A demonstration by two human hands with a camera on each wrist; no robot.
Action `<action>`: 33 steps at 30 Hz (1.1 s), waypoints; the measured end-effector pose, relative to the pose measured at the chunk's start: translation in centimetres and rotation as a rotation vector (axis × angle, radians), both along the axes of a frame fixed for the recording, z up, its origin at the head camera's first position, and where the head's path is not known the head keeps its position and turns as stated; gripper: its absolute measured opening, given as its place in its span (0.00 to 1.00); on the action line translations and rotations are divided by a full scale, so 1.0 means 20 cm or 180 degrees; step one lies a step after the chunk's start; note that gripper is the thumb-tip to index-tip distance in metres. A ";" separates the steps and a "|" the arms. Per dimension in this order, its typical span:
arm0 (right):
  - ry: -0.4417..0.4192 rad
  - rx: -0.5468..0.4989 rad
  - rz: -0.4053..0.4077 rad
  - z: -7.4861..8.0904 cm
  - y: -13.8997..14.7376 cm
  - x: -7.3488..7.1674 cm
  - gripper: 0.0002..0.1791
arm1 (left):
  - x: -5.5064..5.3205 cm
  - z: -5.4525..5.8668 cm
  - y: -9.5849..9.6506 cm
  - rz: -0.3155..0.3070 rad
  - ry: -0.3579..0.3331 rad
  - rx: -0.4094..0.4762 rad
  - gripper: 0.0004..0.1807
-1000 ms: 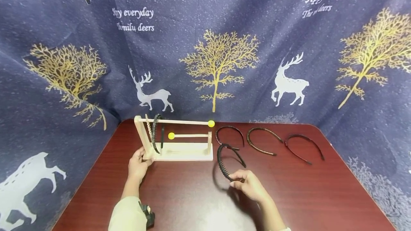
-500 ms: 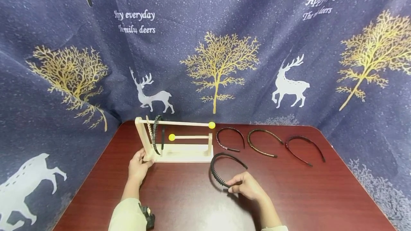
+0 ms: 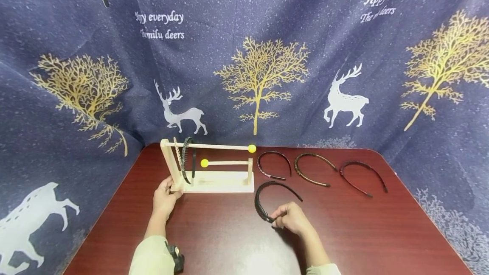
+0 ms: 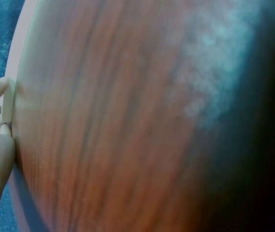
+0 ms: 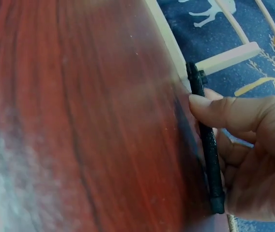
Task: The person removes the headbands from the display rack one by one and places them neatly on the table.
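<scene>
A: What are the fingers of the right hand [image 3: 292, 218] doing?

B: Clamped together in a pinch on the black toothed headband [image 3: 257, 202], near one end, with the thumb on one side of it.

A: Where is that headband?

B: Nearer the person than the wooden stand [image 3: 223, 187], off its right end, the curve bulging left. I can't tell whether it touches the surface [image 3: 214, 232] or sits just above.

A: And the left hand [image 3: 164, 200]?

B: Its fingers and thumb grip the stand's lower left corner.

A: Does the stand hold anything?

B: A pale braided headband [image 3: 178, 155] and a dark toothed headband [image 3: 184, 162] hang on its upper rod [image 3: 219, 145], near the left end.

A: Farther out?

B: Along the right side of the surface lie a thin dark headband [image 3: 259, 165], a gold-brown headband [image 3: 296, 166] and a dark red headband [image 3: 341, 172], well apart from the left hand. Behind hangs a blue cloth [image 3: 282, 12] printed with white deer and golden trees.
</scene>
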State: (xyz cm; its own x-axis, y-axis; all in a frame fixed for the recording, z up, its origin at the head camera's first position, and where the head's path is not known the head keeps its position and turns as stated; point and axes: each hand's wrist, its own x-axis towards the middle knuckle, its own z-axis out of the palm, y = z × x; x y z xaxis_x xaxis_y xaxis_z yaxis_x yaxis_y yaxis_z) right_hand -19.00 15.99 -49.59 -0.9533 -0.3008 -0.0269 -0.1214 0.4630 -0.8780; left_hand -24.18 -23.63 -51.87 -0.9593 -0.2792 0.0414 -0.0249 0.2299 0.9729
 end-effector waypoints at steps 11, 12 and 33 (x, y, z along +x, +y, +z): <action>0.0224 0.0312 -0.0062 -0.02 -0.05 -0.01 0.08 | -0.01 0.00 -0.01 -0.0003 -0.0038 -0.0025 0.38; 0.0219 0.0300 -0.0047 -0.02 -0.05 -0.01 0.08 | -0.01 0.00 -0.01 -0.0002 -0.0032 -0.0022 0.38; 0.0252 -0.0815 0.0256 0.24 -0.27 0.04 0.15 | -0.01 -0.02 0.00 0.0036 0.0031 -0.0038 0.37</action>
State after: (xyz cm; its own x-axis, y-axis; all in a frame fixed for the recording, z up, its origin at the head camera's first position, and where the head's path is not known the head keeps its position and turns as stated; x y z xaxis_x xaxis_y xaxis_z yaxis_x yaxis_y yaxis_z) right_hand -18.13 10.58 -44.86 -0.9221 -0.3631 0.1335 -0.2218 0.2133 -0.9515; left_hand -24.37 -23.60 -52.29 -0.9557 -0.2895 0.0540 -0.0182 0.2412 0.9703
